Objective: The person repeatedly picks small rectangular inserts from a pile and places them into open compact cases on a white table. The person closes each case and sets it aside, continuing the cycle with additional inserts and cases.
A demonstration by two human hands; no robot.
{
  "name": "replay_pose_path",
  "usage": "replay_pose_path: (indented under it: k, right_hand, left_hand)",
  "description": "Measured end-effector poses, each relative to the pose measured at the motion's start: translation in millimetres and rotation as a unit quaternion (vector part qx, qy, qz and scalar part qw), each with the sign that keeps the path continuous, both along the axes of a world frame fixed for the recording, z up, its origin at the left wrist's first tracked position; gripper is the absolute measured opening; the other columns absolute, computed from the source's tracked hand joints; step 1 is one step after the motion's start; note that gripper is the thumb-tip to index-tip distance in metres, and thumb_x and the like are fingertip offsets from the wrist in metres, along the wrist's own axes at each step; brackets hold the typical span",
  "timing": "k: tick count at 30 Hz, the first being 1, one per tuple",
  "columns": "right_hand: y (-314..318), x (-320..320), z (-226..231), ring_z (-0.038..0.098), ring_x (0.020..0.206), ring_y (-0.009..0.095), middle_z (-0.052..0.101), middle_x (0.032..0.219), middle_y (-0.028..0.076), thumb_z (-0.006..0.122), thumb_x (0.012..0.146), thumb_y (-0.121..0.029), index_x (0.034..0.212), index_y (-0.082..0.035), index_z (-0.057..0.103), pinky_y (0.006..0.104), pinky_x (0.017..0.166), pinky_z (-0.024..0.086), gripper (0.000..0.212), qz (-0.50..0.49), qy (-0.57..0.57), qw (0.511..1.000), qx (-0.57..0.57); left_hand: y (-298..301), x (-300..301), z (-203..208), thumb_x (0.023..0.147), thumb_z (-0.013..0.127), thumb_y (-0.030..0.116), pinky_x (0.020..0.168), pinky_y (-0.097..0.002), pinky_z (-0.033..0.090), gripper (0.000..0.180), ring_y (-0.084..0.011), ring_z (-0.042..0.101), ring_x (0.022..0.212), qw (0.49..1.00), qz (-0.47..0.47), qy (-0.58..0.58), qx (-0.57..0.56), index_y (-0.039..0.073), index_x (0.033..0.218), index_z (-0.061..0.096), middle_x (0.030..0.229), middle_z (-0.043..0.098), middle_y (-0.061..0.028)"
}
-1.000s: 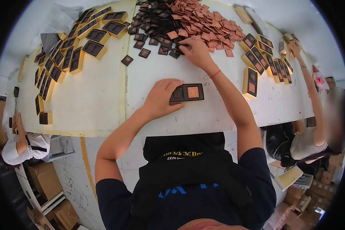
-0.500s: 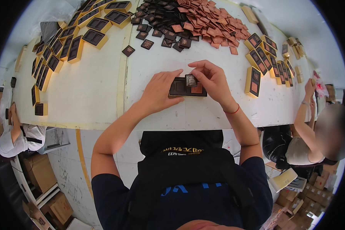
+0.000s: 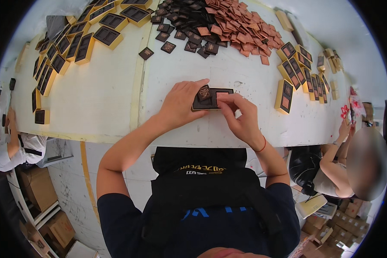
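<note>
A shallow box with a black insert and gold sides (image 3: 214, 104) lies on the table in front of me. My left hand (image 3: 180, 102) grips its left end, thumb along the near edge and fingers along the far one. A black square tile (image 3: 203, 92) sits askew over the left compartment, beside my left fingers. In the right compartment a copper-coloured square tile (image 3: 222, 94) shows partly. My right hand (image 3: 241, 115) is at the box's right half, thumb and forefinger drawn together by the copper tile; whatever lies between the tips is hidden.
Black tiles (image 3: 184, 19) and copper tiles (image 3: 245, 28) are heaped at the table's far side. Boxes with bare inserts (image 3: 108, 37) stand at left, filled boxes (image 3: 284, 95) at right. Co-workers (image 3: 23, 148) sit at both sides; the right one's hands (image 3: 344, 129) are near red material.
My right hand has let go of the black tile, which now rests over the left compartment, and has moved down to the box's right half. My left hand stays on the box.
</note>
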State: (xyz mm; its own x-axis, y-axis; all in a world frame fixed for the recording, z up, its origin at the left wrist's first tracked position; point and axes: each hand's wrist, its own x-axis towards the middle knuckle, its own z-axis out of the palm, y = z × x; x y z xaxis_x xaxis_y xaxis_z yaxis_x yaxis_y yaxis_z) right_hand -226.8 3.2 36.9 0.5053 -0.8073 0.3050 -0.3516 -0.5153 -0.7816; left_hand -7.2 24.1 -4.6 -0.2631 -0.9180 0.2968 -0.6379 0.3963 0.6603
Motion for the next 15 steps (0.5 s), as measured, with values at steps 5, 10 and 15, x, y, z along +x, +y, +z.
replay_pose_path:
  k: [5, 10, 15]
  right_hand:
    - [0, 2, 2, 0.050, 0.133, 0.034, 0.051, 0.144, 0.017, 0.076, 0.082, -0.012, 0.140, -0.008, 0.053, 0.0456, 0.109, 0.040, 0.063, 0.077, 0.129, 0.976, -0.160]
    - [28, 11, -27, 0.033, 0.145, 0.037, 0.033, 0.158, 0.018, 0.079, 0.080, -0.033, 0.151, -0.009, 0.041, 0.0521, 0.121, 0.023, 0.084, 0.077, 0.260, 0.943, -0.194]
    - [17, 12, -26, 0.037, 0.143, 0.033, 0.045, 0.153, 0.008, 0.080, 0.077, -0.030, 0.145, -0.015, 0.050, 0.0509, 0.119, 0.027, 0.076, 0.073, 0.248, 0.941, -0.218]
  left_hand:
    - [0, 0, -7, 0.072, 0.084, 0.020, 0.099, -0.0421, 0.046, 0.074, -0.0315, 0.059, 0.113, 0.995, -0.007, -0.020, -0.099, 0.014, 0.138, 0.051, 0.122, 0.063, -0.0086]
    - [11, -2, -4, 0.070, 0.086, 0.017, 0.100, -0.0399, 0.046, 0.075, -0.0287, 0.060, 0.115, 0.998, 0.024, 0.014, -0.048, 0.011, 0.137, 0.053, 0.126, 0.065, -0.0049]
    - [14, 23, 9, 0.071, 0.088, 0.021, 0.106, -0.0406, 0.042, 0.081, -0.0303, 0.054, 0.125, 0.998, 0.047, 0.021, -0.030, 0.009, 0.141, 0.049, 0.138, 0.059, -0.0098]
